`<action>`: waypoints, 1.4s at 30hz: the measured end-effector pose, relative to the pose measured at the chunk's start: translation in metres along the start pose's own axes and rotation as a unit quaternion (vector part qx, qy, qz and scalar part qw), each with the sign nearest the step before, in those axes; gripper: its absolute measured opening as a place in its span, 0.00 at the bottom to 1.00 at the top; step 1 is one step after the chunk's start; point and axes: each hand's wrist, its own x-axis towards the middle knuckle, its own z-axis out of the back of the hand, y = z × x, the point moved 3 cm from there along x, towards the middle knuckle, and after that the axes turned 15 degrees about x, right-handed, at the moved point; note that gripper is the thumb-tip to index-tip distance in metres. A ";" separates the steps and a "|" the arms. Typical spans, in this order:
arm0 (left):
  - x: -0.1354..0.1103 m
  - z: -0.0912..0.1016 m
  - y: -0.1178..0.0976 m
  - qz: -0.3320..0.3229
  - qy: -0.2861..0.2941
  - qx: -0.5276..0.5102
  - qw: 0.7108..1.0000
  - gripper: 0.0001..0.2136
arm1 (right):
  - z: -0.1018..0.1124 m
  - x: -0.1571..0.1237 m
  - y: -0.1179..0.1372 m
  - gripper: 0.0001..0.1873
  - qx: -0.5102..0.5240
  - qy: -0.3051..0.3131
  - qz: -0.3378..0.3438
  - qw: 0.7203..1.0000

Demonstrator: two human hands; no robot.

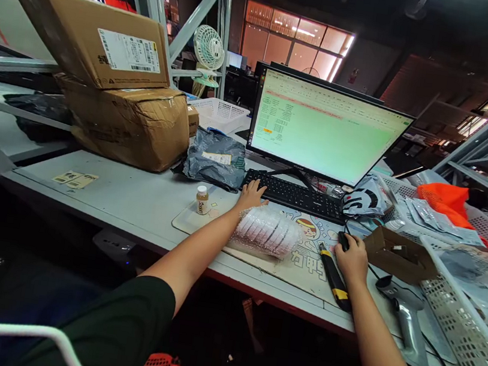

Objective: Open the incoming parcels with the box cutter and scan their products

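My left hand (252,195) rests on the left end of a black keyboard (301,197), its fingers spread over the keys. My right hand (352,258) lies curled over a black mouse (343,240) on a printed desk mat (300,263). Between my arms lies a clear bag of pink items (266,233). A black and yellow utility knife (334,277) lies just left of my right wrist. The monitor (324,128) behind the keyboard shows a green spreadsheet.
Two cardboard boxes (125,87) are stacked at the left, with a grey parcel bag (214,164) beside them. A small bottle (202,200) stands on the mat. At the right sit an open small box (400,253), a barcode scanner (407,315) and white baskets (466,311). A person stands behind the boxes.
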 end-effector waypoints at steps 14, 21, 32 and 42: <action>-0.004 0.006 -0.002 -0.005 -0.004 -0.002 1.000 0.31 | 0.001 -0.001 0.002 0.31 0.004 -0.016 0.012 1.000; -0.004 0.006 -0.001 -0.011 -0.003 -0.005 1.000 0.30 | 0.001 -0.002 0.000 0.31 -0.005 -0.009 -0.006 1.000; -0.005 0.006 -0.003 -0.015 -0.005 0.000 1.000 0.31 | -0.004 -0.001 -0.006 0.31 0.012 -0.008 0.011 1.000; -0.001 0.010 -0.015 -0.019 0.002 0.032 0.999 0.28 | -0.003 -0.001 -0.002 0.28 0.005 -0.013 0.014 1.000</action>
